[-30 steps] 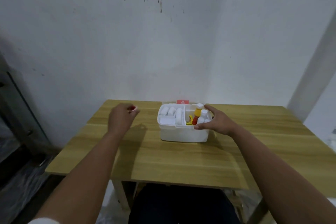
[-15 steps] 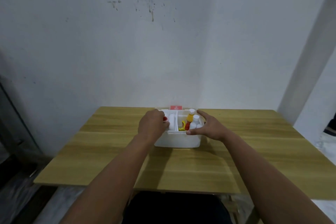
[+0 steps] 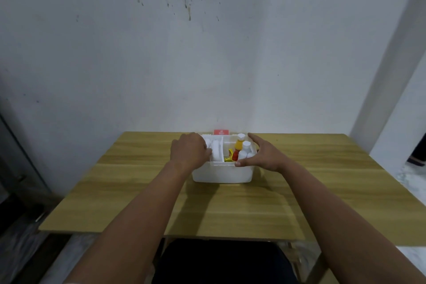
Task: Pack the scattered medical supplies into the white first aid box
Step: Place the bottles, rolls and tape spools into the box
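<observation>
The white first aid box [image 3: 221, 174] stands open on the far middle of the wooden table [image 3: 230, 212]. My left hand [image 3: 189, 152] covers its left compartment, fingers curled down inside; what they hold is hidden. A white roll [image 3: 216, 150] lies beside those fingers. My right hand [image 3: 265, 154] grips the box's right end, thumb on the front rim and fingers at the back. In the right compartment stand an orange bottle with a white cap [image 3: 239, 144], a white bottle [image 3: 245, 149] and a small red bottle [image 3: 235, 156], next to a yellow item [image 3: 229, 156].
A red label [image 3: 221, 132] shows just behind the box, against the white wall. A dark frame stands at the far left, off the table. My dark-clothed lap is under the table's near edge.
My left hand carried a small red-tipped item from the table's left side to the box and now sits over the left compartment, the item out of sight. The right hand has stayed on the box.
</observation>
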Demonstrator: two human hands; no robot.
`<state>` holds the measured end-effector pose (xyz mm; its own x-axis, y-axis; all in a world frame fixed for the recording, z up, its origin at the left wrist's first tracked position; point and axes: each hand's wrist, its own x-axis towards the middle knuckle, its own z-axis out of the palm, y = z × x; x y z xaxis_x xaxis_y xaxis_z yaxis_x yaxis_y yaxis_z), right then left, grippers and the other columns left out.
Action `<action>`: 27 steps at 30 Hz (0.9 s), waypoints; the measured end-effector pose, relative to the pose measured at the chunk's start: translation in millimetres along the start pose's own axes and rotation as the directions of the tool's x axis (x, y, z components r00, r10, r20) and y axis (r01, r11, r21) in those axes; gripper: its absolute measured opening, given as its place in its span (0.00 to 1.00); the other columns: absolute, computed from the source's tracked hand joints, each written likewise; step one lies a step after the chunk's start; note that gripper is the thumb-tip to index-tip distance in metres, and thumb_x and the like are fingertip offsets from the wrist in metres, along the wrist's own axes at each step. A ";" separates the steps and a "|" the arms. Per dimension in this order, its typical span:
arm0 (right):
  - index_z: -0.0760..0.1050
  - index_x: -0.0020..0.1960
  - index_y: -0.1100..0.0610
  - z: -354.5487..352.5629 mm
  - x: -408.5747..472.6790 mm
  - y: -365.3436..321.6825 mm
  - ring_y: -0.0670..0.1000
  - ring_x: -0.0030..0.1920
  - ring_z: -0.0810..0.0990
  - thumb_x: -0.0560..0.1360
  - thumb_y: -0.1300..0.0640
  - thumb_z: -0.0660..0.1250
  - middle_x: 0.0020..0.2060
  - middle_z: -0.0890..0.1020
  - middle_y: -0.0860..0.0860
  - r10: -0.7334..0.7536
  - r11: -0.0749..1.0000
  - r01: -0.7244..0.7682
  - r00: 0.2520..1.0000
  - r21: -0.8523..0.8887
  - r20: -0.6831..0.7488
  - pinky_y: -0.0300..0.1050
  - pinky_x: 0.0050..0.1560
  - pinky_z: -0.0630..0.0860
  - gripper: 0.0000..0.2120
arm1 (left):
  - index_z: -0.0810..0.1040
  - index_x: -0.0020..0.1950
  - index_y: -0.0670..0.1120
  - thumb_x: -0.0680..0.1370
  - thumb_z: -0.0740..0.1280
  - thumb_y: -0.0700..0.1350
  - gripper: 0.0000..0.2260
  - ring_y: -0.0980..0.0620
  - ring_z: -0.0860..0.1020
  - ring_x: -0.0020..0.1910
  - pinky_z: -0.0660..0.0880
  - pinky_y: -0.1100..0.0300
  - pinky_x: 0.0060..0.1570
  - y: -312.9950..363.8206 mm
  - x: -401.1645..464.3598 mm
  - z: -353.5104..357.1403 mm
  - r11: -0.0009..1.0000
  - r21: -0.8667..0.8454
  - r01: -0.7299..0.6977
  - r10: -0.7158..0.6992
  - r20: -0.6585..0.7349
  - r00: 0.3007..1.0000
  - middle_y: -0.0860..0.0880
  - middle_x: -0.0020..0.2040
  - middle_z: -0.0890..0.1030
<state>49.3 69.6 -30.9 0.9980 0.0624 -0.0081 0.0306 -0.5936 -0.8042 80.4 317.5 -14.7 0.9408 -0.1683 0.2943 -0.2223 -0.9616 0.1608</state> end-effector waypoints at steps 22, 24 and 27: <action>0.75 0.71 0.54 7.3 77.1 15.1 0.56 0.57 0.82 0.62 0.16 0.60 0.61 0.83 0.52 0.371 0.845 -0.296 0.924 0.446 -0.089 0.56 0.63 0.77 0.52 | 0.73 0.73 0.44 0.72 0.57 0.76 0.43 0.44 0.81 0.57 0.76 0.45 0.62 -39.0 71.9 39.8 0.212 -0.785 0.582 -0.232 0.538 0.811 0.45 0.66 0.79; 0.76 0.70 0.54 6.3 81.3 10.0 0.55 0.59 0.81 0.64 0.17 0.60 0.62 0.81 0.51 0.353 0.853 -0.261 0.926 0.451 -0.131 0.55 0.63 0.76 0.50 | 0.74 0.72 0.44 0.73 0.56 0.76 0.42 0.45 0.80 0.56 0.76 0.46 0.60 -34.9 77.8 37.2 0.163 -0.810 0.563 -0.264 0.514 0.816 0.46 0.66 0.79; 0.76 0.67 0.51 2.2 81.3 -4.0 0.50 0.54 0.81 0.72 0.23 0.59 0.58 0.82 0.49 0.294 0.863 -0.184 0.940 0.470 -0.173 0.49 0.48 0.76 0.38 | 0.75 0.71 0.46 0.74 0.55 0.76 0.40 0.45 0.79 0.58 0.75 0.47 0.56 -27.7 80.9 25.2 0.157 -0.849 0.504 -0.302 0.445 0.843 0.48 0.66 0.79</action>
<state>130.2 78.9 -29.6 0.9568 -0.2543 -0.1413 -0.1826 -0.1469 -0.9721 169.2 325.1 -19.1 0.9743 0.0517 -0.2192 0.2218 -0.0517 0.9737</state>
